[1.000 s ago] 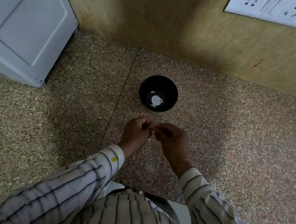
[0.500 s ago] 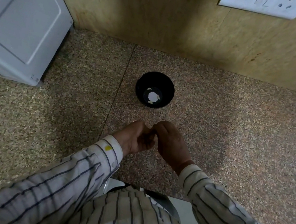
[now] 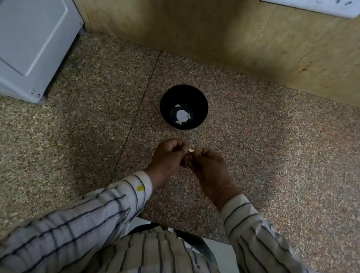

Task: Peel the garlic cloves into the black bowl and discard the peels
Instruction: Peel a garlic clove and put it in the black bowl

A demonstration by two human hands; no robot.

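Head view: the fingers of the left hand (image 3: 168, 155) are curled in and pinch one end of a small pale garlic clove (image 3: 191, 149); the fingers of the right hand (image 3: 210, 166) are bent too and pinch the clove's other end, so both hands grasp the same clove, fingertips nearly touching. The clove shows only as a small whitish bit between the two sets of fingertips; whether any skin is loose on it cannot be told.

Just beyond the fingers, away from the person, the black bowl (image 3: 170, 99) stands upright on the speckled stone counter (image 3: 285, 161), apart from both hands. Inside it lie three small pale cloves (image 3: 179, 122) around a white round patch at the bottom.

Well to the left of the fingers and further back stands a grey appliance (image 3: 24, 24). Far beyond the fingers rises a tan wall (image 3: 190, 18), with a white socket plate (image 3: 313, 2) up to the right. Near the wrists, striped sleeves (image 3: 100, 213) cover both forearms.
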